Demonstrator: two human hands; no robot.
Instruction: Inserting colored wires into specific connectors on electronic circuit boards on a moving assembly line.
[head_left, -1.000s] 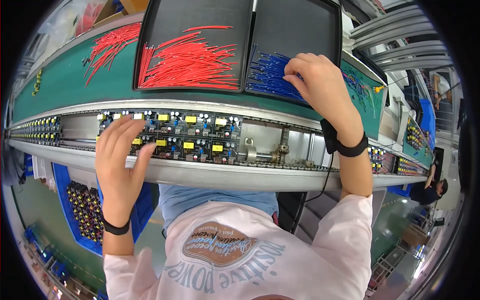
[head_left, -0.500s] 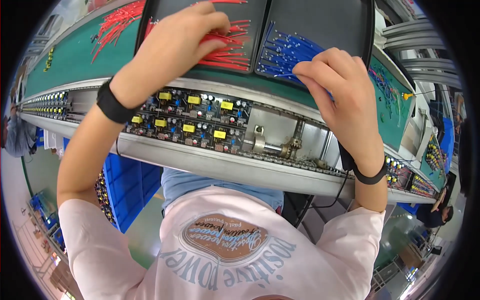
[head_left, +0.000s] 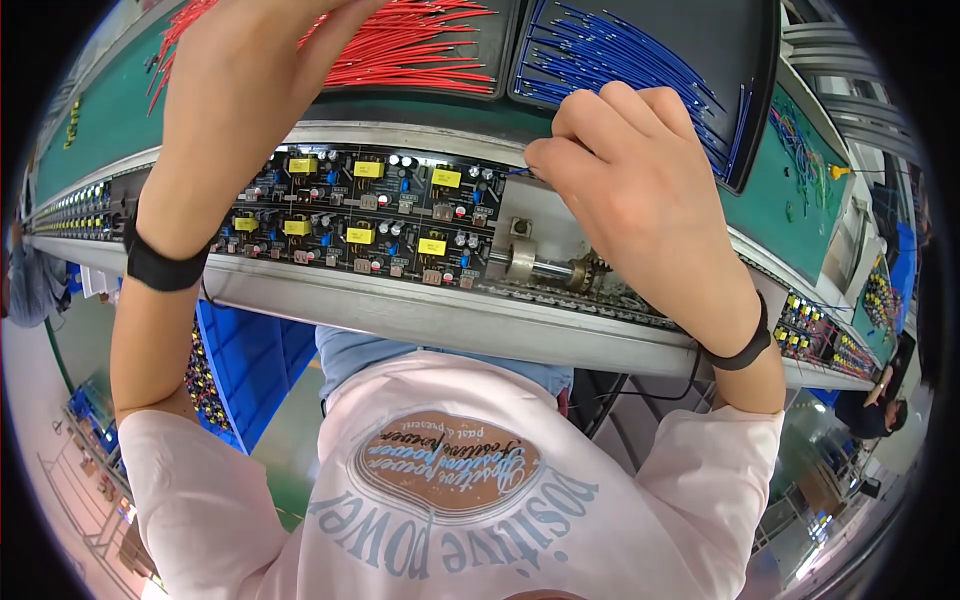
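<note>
Between its thumb and fingertips my right hand pinches a blue wire, whose short end points left over the top right corner of the circuit boards. These dark boards carry yellow blocks, blue parts and silver cylinders, and sit in two rows on a conveyor. My left hand is raised at the upper left, beside the red wires; its fingertips lie partly beyond the top edge, so what they hold is hidden. Behind my right hand lies a heap of blue wires.
A black tray holds the wires in two compartments on a green work surface. Right of the boards, the conveyor shows a metal shaft and chain. A blue bin stands below left. Mixed wires lie far right.
My right hand has carried a blue wire from the pile down and left to the boards' edge. My left hand has moved up and left from the red wires.
</note>
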